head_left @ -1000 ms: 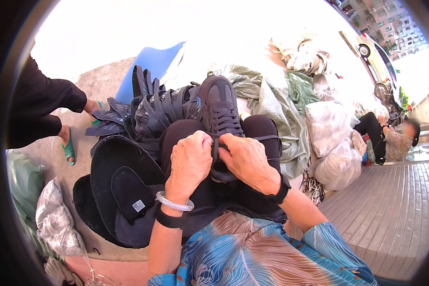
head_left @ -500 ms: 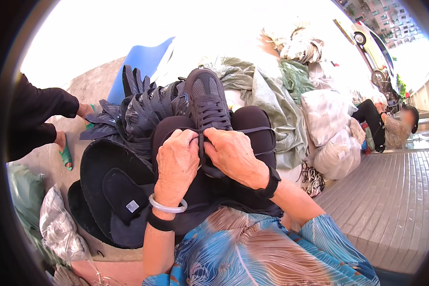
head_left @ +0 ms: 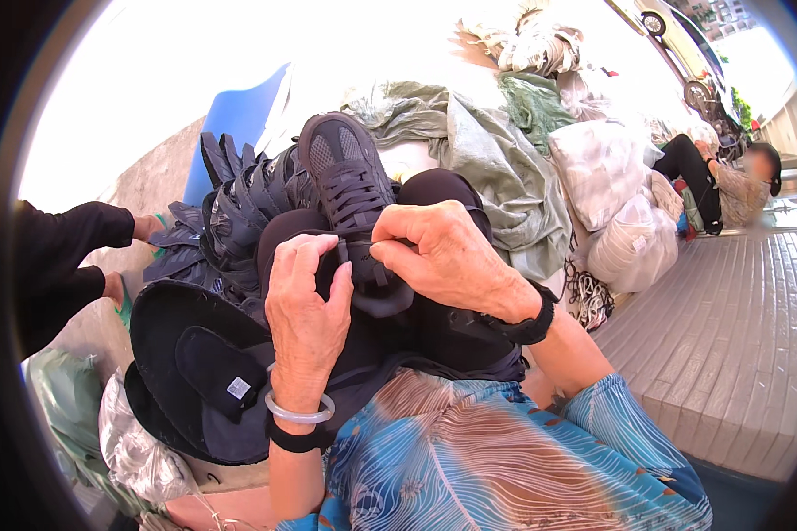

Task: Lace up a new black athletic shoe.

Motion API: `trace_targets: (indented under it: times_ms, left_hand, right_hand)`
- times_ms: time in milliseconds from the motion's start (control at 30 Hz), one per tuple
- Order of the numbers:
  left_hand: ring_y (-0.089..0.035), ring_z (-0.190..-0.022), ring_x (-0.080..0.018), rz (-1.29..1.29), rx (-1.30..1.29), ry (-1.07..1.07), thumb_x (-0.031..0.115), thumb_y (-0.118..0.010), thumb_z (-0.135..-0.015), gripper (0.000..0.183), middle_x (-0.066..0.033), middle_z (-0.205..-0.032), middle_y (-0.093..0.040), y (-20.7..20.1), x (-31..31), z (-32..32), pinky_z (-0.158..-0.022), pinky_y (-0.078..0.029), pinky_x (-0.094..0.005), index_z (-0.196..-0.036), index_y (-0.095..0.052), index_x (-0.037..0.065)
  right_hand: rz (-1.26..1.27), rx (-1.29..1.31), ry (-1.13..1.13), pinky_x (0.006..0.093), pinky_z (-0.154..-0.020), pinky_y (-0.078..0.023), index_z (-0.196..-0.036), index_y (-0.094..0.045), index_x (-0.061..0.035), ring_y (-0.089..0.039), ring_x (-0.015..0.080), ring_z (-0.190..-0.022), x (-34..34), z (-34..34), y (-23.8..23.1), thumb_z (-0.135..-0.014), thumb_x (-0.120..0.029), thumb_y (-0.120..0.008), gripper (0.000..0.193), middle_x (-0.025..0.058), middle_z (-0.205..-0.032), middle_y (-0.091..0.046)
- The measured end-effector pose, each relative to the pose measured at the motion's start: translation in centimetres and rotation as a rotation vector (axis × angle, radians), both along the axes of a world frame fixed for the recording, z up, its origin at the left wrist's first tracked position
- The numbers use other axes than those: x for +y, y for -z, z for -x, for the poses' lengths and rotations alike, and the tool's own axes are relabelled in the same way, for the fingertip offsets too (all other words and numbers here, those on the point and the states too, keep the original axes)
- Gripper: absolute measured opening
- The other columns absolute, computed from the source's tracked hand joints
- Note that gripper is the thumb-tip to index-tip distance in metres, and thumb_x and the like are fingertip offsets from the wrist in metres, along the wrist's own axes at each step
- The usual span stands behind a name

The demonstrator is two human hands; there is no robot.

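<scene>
A dark grey lace-up shoe (head_left: 350,173) rests between my knees, its toe pointing away from me. My left hand (head_left: 310,292), with a pale bangle at the wrist, is at the left side of its collar. Thumb and forefinger curl around a short stretch of dark shoelace (head_left: 343,251). On the other side my right hand (head_left: 456,252) pinches the lace near the top eyelets, knuckles up; its fingertips are partly hidden. The lacing farther toward the toe lies crossed over the tongue.
Left of my knees are many dark shoe pieces (head_left: 248,203) in a pile and a black round-edged container (head_left: 164,327) holding an insole-like piece. Plastic bags (head_left: 598,173) and grey-green sheeting (head_left: 496,168) lie to the right. Another person (head_left: 726,177) sits farther right; someone's legs (head_left: 71,257) stand left.
My hands have moved apart from their close pinch at the shoe's top. The left thumb and forefinger have spread somewhat. The whole view has shifted, so the shoe appears farther left.
</scene>
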State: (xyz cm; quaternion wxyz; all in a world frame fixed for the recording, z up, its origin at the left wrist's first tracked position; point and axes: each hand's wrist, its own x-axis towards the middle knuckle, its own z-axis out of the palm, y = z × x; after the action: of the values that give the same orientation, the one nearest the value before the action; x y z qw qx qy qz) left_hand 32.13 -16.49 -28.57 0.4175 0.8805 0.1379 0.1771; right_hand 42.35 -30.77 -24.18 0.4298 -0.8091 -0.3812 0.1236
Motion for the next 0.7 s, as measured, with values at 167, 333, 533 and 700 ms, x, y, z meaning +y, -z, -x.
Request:
trace_targets:
  times_ms: [167, 333, 533, 700]
  left_hand:
    - [-0.056, -0.102, -0.03, -0.183, -0.147, 0.129, 0.002, -0.069, -0.077, 0.021, -0.0124, -0.107, -0.06, 0.4, -0.3, -0.3, -0.089, -0.043, -0.0394, -0.098, -0.067, 0.005]
    - [-0.065, -0.082, -0.028, 0.075, -0.08, 0.498, 0.003, -0.066, -0.082, 0.014, -0.0104, -0.087, -0.067, -3.3, -2.4, 1.0, -0.091, -0.048, -0.0385, -0.096, -0.067, 0.002]
    - [-0.051, -0.051, -0.0077, 0.578, 0.317, 0.525, 0.011, -0.054, -0.096, 0.021, -0.0016, -0.065, -0.056, -2.9, -6.0, 0.8, -0.05, -0.042, -0.022, -0.11, -0.062, -0.002]
    - [-0.04, -0.046, -0.0006, 0.709, 0.399, 0.219, 0.02, -0.051, -0.1, 0.029, 0.0032, -0.063, -0.05, -1.8, -5.1, 0.5, -0.043, -0.033, -0.0155, -0.121, -0.055, 0.001]
  right_hand:
    - [-0.11, 0.086, -0.126, 0.0376, -0.055, -0.046, -0.075, -0.06, 0.0016, -0.058, 0.0346, -0.059, -0.8, -0.5, -1.4, -0.077, -0.009, -0.059, 0.011, 0.0185, -0.065, -0.058]
    - [-0.013, 0.149, -0.176, 0.0291, -0.062, -0.048, -0.092, -0.064, 0.0012, -0.058, 0.0205, -0.063, -4.1, -2.7, -0.9, -0.088, -0.012, -0.061, 0.014, 0.0113, -0.074, -0.065]
    - [0.146, 0.195, -0.072, 0.0339, -0.067, -0.049, -0.115, -0.055, 0.0007, -0.062, 0.026, -0.067, -7.4, -2.5, 0.2, -0.086, -0.006, -0.053, 0.029, 0.0166, -0.078, -0.065]
    - [0.162, 0.057, -0.057, 0.0415, -0.069, -0.049, -0.108, -0.057, 0.0018, -0.063, 0.0384, -0.079, -8.4, -2.0, 3.0, -0.085, -0.005, -0.053, 0.024, 0.0217, -0.079, -0.064]
